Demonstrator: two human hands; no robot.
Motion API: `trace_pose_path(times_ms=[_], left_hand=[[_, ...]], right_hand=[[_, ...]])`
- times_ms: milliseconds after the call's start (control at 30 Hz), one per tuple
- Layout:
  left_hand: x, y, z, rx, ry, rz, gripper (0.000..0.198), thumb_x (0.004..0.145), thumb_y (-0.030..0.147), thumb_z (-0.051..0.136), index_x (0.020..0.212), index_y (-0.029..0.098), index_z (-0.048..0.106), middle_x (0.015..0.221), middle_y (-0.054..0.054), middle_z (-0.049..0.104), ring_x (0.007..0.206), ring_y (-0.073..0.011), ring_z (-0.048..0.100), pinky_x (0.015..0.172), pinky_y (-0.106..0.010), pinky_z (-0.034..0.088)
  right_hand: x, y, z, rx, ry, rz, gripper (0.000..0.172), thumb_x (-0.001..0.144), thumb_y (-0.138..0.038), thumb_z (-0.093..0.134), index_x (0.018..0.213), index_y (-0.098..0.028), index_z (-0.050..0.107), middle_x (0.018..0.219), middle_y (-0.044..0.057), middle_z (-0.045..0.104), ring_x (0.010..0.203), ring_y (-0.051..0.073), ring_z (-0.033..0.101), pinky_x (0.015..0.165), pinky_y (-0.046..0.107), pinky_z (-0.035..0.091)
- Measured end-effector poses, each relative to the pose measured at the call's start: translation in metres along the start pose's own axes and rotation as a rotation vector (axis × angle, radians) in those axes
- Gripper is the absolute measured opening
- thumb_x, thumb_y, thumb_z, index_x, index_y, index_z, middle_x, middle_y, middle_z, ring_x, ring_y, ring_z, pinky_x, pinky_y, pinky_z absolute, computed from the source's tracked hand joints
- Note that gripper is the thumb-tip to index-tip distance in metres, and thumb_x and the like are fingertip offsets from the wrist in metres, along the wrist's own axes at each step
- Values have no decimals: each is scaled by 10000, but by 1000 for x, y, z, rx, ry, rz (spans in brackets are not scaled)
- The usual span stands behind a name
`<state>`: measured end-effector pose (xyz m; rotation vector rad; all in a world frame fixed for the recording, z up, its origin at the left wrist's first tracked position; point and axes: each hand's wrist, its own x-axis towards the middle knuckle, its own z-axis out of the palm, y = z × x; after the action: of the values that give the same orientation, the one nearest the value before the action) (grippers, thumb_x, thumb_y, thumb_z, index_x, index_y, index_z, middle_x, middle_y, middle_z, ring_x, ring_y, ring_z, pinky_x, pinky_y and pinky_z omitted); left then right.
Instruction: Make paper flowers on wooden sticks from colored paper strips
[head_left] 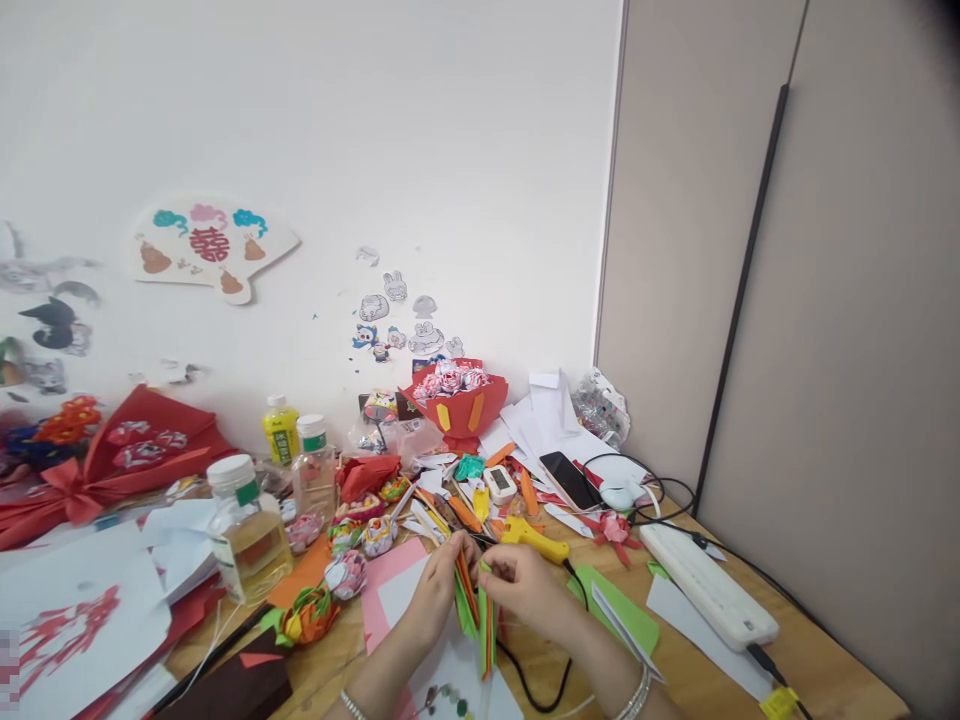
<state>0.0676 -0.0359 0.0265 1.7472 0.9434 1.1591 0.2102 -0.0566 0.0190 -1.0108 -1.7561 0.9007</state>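
My left hand (pixel 439 588) is closed around a folded bundle of green and orange paper (pixel 466 605), its fingers partly hidden behind it. With thumb and fingertips pinched, my right hand (pixel 525 590) grips a second part of folded green, orange and red paper (pixel 488 635) that hangs down beside the first. Whether the two parts are joined I cannot tell. Just beyond my right hand lies a yellow glue gun (pixel 536 541) with a black cord. White and pink sheets (pixel 394 605) lie under my hands, and green paper (pixel 619 610) is to the right.
Paper flowers (pixel 309 614) and bottles (pixel 247 530) stand on the left. At the back is a red paper bouquet (pixel 459 405). A phone (pixel 570 480), a white timer (pixel 499 485) and paper scraps lie beyond my hands. A power strip (pixel 709 585) with cables is on the right.
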Motion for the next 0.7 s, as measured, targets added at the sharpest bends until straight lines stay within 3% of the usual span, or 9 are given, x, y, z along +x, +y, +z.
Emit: trace_pose_path(times_ms=[200,533,700], left_hand=[[-3,-1,3,-21,8,15,393,868,483,229,621,221,385,615,23,428,619,-160,425,634,-287,407],[-4,-9,16,-104,78,38,463,855,580,233,680,210,449,651,13,467,655,-167,450,647,-297,397],[-4,-7,16,-184,53,35,537,811,671,219,750,209,485,694,7,497,688,-170,484,674,-308,427]], right_hand=[[-3,-6,11,-264,67,-144,232,702,-122,471,527,-185,333,522,-69,339,506,75,336,483,209,222],[-5,-8,20,-324,85,-182,229,722,-118,448,580,-200,287,580,-52,374,560,96,369,524,220,239],[-3,-7,20,-274,113,-143,221,699,-110,470,569,-196,314,569,-54,383,551,96,376,514,215,243]])
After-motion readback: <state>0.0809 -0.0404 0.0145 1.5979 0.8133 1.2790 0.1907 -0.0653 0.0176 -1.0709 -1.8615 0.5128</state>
